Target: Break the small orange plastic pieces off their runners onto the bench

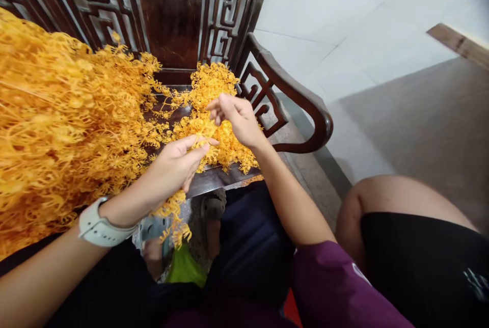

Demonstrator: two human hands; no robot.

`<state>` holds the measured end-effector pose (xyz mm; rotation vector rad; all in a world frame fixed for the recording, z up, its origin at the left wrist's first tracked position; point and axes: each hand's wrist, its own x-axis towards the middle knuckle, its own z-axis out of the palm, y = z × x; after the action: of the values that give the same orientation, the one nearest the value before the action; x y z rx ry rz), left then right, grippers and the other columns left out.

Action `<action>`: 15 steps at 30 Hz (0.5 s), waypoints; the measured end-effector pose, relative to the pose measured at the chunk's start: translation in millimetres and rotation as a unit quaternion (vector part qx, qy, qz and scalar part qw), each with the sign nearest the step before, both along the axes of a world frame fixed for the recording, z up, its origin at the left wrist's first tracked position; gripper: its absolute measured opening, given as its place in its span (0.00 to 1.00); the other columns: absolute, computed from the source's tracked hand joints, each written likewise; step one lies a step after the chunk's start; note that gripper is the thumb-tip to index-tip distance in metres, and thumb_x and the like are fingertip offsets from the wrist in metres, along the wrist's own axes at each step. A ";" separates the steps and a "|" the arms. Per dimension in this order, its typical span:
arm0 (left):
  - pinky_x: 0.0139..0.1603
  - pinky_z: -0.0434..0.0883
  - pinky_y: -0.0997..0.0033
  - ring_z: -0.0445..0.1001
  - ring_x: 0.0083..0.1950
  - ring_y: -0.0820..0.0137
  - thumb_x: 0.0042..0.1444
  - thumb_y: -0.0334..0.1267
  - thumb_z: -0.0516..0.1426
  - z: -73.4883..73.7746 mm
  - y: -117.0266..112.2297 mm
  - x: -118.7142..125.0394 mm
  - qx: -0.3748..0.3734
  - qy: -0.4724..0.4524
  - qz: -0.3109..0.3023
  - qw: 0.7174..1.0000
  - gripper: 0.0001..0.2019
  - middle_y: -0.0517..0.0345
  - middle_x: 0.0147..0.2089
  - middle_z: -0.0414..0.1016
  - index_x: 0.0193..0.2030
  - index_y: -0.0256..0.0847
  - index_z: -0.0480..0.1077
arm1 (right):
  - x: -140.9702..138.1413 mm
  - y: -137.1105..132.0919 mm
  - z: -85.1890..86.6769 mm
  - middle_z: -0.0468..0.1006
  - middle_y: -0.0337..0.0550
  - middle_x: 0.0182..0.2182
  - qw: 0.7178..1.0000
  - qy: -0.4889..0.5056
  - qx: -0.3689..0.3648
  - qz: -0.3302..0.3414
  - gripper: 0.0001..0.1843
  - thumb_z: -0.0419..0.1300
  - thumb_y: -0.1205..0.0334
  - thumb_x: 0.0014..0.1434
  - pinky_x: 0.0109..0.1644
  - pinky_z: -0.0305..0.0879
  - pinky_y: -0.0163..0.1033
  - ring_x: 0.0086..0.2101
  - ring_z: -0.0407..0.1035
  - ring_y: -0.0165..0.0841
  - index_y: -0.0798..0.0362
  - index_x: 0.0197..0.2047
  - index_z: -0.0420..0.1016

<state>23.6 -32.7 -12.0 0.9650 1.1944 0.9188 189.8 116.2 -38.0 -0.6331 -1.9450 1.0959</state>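
Observation:
My left hand (pixel 179 160) is closed, thumb pressed toward the fingers on an orange-yellow curly strand (pixel 201 140). More of the same curly stuff (pixel 176 226) hangs below that hand, past the bench edge. My right hand (pixel 239 116) hovers just above and to the right, its fingers curled in and the thumb against them; whatever lies in them is too small to make out. Beneath both hands a small heap of curly orange-yellow strands (pixel 214 83) covers the end of a dark wooden bench (pixel 206 181). A far larger pile (pixel 76 129) fills the left side.
The bench has a carved back (pixel 171 12) and a curved armrest (pixel 305 109) at its right end. A light tiled wall (pixel 317 7) stands behind. Another person's bare knee (pixel 397 195) is close on the right. Something bright green (pixel 185 267) lies below, between my legs.

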 end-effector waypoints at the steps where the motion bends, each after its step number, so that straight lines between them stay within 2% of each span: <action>1: 0.17 0.58 0.77 0.53 0.16 0.75 0.69 0.46 0.60 1.2 1.6 -1.1 -0.001 -0.027 0.011 1.000 0.15 0.73 0.16 0.56 0.56 0.40 0.73 | -2.9 -10.1 4.1 0.75 0.38 0.30 0.998 0.006 -0.030 0.051 0.29 0.57 0.34 0.72 0.35 0.66 0.37 0.29 0.68 0.28 0.53 0.38 0.78; 3: 0.17 0.58 0.77 0.53 0.15 0.76 0.68 0.43 0.62 3.2 3.8 -3.0 -0.009 -0.063 0.027 0.998 0.13 0.73 0.15 0.56 0.55 0.40 0.72 | -6.6 -24.9 9.4 0.76 0.37 0.30 0.993 0.021 -0.050 0.109 0.25 0.64 0.37 0.69 0.34 0.67 0.36 0.29 0.69 0.27 0.53 0.38 0.78; 5: 0.17 0.57 0.77 0.51 0.15 0.75 0.68 0.42 0.62 4.8 3.9 -3.8 -0.017 -0.079 0.022 0.996 0.12 0.73 0.15 0.55 0.53 0.40 0.73 | -7.4 -30.5 11.1 0.74 0.36 0.28 0.993 0.039 -0.039 0.102 0.22 0.68 0.41 0.68 0.33 0.65 0.35 0.28 0.67 0.26 0.53 0.36 0.76; 9: 0.17 0.55 0.77 0.50 0.15 0.76 0.69 0.42 0.61 7.0 0.9 -1.3 -0.030 -0.083 -0.002 0.996 0.07 0.72 0.15 0.54 0.46 0.41 0.72 | -4.4 -26.0 9.6 0.70 0.35 0.27 0.998 0.031 0.052 0.007 0.25 0.64 0.40 0.71 0.33 0.62 0.36 0.27 0.63 0.27 0.52 0.33 0.70; 12: 0.18 0.56 0.76 0.52 0.15 0.76 0.68 0.41 0.61 7.6 -0.6 0.5 -0.045 -0.087 0.005 0.995 0.07 0.72 0.15 0.54 0.42 0.42 0.69 | -3.4 -22.2 7.3 0.68 0.36 0.27 0.989 -0.035 0.140 -0.035 0.27 0.59 0.37 0.73 0.36 0.61 0.38 0.29 0.61 0.28 0.51 0.32 0.67; 15: 0.17 0.54 0.75 0.50 0.15 0.76 0.67 0.40 0.60 9.8 -4.4 2.2 -0.053 -0.071 -0.009 0.996 0.06 0.72 0.14 0.54 0.40 0.42 0.71 | 3.9 -5.3 -0.4 0.69 0.39 0.30 0.972 -0.106 0.183 -0.101 0.28 0.54 0.35 0.75 0.40 0.64 0.40 0.31 0.63 0.31 0.50 0.35 0.68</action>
<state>25.8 -37.1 -2.1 0.8107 1.1011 0.8862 193.7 110.9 -38.3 -0.7457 -2.1374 0.5406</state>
